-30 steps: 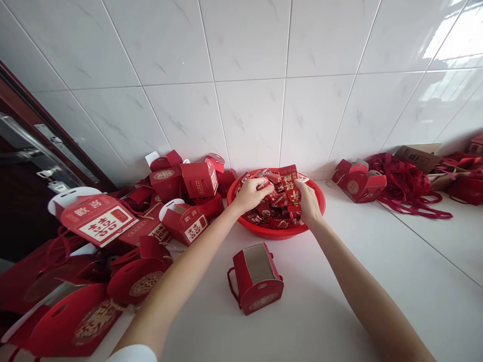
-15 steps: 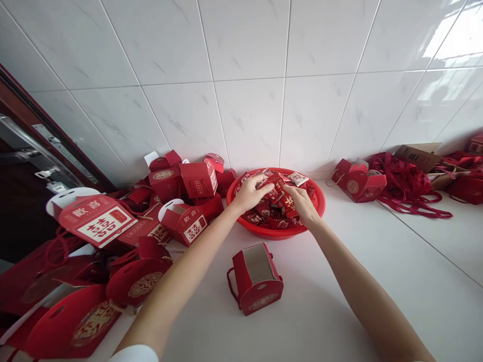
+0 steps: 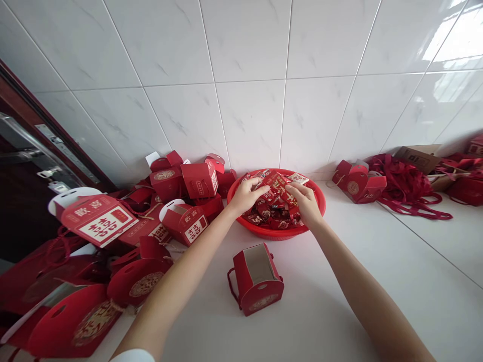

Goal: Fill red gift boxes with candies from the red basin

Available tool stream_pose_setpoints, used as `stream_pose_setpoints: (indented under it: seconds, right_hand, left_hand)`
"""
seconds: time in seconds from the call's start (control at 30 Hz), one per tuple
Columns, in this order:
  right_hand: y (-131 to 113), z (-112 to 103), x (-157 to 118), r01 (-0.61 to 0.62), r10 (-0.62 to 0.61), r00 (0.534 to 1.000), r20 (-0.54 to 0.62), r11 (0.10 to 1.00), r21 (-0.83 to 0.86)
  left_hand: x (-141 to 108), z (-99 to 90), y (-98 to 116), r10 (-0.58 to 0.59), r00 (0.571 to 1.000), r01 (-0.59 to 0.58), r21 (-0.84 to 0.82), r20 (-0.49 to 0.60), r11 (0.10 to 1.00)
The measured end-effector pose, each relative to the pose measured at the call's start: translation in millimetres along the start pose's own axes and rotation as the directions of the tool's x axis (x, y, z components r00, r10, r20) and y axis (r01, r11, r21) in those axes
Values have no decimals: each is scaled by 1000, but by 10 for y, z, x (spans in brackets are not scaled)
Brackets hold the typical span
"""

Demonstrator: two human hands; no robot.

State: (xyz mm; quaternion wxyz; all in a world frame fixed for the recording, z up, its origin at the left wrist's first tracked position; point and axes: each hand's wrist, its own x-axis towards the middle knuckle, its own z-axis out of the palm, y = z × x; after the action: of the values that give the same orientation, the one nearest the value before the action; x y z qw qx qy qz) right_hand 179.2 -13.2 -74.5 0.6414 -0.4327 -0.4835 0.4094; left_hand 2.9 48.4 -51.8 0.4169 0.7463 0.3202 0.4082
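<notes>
A round red plastic basket (image 3: 319, 208) full of red wrapped sweets (image 3: 269, 213) stands against the tiled wall. Over its heap, my left hand (image 3: 246, 197) is closed, thumb toward the middle, on a red packet (image 3: 264, 188). My right hand (image 3: 306, 202) pinches a red packet with gold lettering (image 3: 279, 187) from the right side. The tips of my left fingers are partly hidden behind the packets. In front of the basket sits an open red gift box (image 3: 260, 299) with a cord handle, its grey inside showing.
Several red gift boxes (image 3: 192, 221) are piled along the left side, some under my left forearm. To the right are another red box (image 3: 358, 183), a heap of dark red ribbon (image 3: 396, 176) and a brown cardboard box (image 3: 418, 156). A door frame (image 3: 56, 136) borders the left.
The red packets between my hands have shifted and turned slightly, with the gold-lettered one lifted more to view. My right hand has moved slightly right; the gift box stays put.
</notes>
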Motion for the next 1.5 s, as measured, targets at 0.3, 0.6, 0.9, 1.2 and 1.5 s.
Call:
stream_pose_setpoints:
  seconds: [0.3,0.6,0.9,1.2,1.5]
  right_hand:
    - [98,-16,87,32,2,984,-180,982,186]
    - [118,-22,89,45,-2,978,-209,979,198]
    - [111,-30,90,23,19,976,-215,981,191]
    - [142,-51,102,58,-24,977,-210,986,158]
    - [104,-28,82,32,4,982,-191,982,185]
  left_hand:
    - [-109,-32,-58,-108,985,43,424,131,905]
    - [-141,151,23,-71,941,-161,620,331,768]
    - [-1,486,231,-311,808,-352,834,500,426]
    - [60,606,288,-395,778,-368,864,488,343]
    - [88,625,261,-433,762,-357,870,481,340]
